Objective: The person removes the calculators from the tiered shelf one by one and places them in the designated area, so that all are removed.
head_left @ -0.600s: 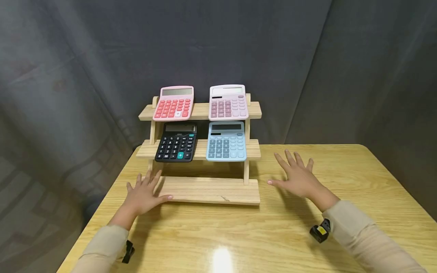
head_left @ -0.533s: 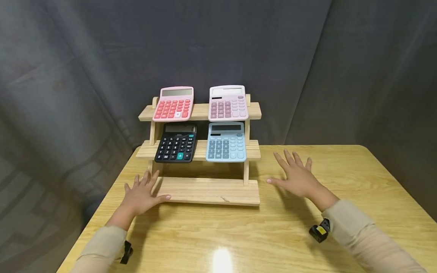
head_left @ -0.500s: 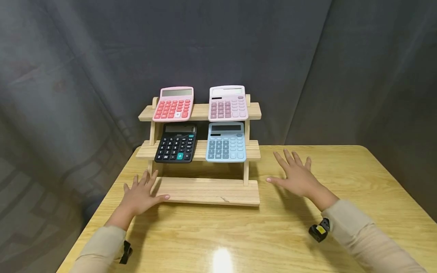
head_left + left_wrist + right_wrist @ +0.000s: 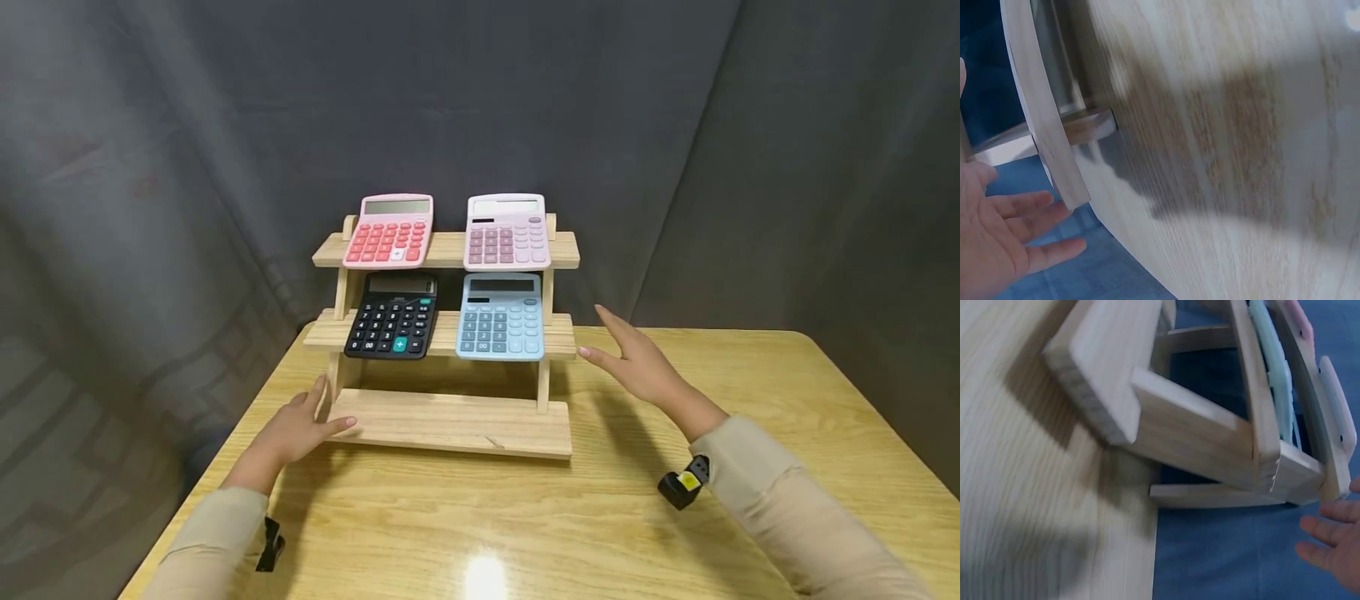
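A three-tier wooden display rack (image 4: 450, 421) stands on the table. On its top shelf lean a pink calculator (image 4: 388, 232) at left and a pale lilac calculator (image 4: 507, 233) at right. The middle shelf bears a black calculator (image 4: 392, 317) and a light blue calculator (image 4: 500, 317). My left hand (image 4: 291, 430) is at the left end of the bottom shelf, fingers extended and thumb over its corner; whether it touches the wood, I cannot tell. Apart from the rack's right side, my right hand (image 4: 641, 367) hovers with fingers straight, holding nothing.
The wood-grain table (image 4: 420, 517) reaches around the rack, with its far edge just behind. Dark grey curtains (image 4: 450, 100) hang at the back and sides. Small black cameras (image 4: 684, 482) are strapped at both wrists.
My right hand has moved up and slightly left, its spread fingers now lined up together. My left hand has shifted slightly left. The head view has shifted a little; the calculators keep their places.
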Motion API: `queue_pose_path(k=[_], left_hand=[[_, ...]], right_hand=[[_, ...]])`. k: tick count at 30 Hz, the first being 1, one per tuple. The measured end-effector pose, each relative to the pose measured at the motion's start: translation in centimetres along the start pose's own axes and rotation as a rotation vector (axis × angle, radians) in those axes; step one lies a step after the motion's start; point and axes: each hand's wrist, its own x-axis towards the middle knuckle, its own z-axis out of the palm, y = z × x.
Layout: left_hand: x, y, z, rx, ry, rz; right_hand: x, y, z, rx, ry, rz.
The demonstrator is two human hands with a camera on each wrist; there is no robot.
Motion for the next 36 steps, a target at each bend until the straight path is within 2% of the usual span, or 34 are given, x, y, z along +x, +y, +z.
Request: queue_pose_path(k=[6,11,18,22,28,31,36], left_hand=[[0.3,-0.2,-0.4,-0.097,-0.051,-0.047],[0.7,-1.0,-0.3,-0.196,-0.064,-0.062],[0.6,-2.1,-0.2,-0.336,-0.117,-0.119],[0.5,-2.8,-0.1,-0.377,-0.118,-0.125],[0.1,-3.2,0.7,-0.458,-0.106,-0.058],[-0.2,-3.4,1.2,-0.547,-0.090,-0.046],[0.0,-4.0,1.9,-0.718,-0.029,-0.076]], right_hand=[[1.9,-0.7,0.4,0.191,0.043,0.006],[3.4,-1.5,0.8,0.369,0.072,0.007],[5.5,-3.1,0.6,0.472,0.071,0.044],[6.5,-3.8,0.4,0.535,0.074,0.057],[7.7,-4.2,0.4,0.694,0.130,0.094],[8.1,-4.3,0.6,0.784,0.175,0.119],[8.7,-4.6,0.8,0.898,0.246,0.156]])
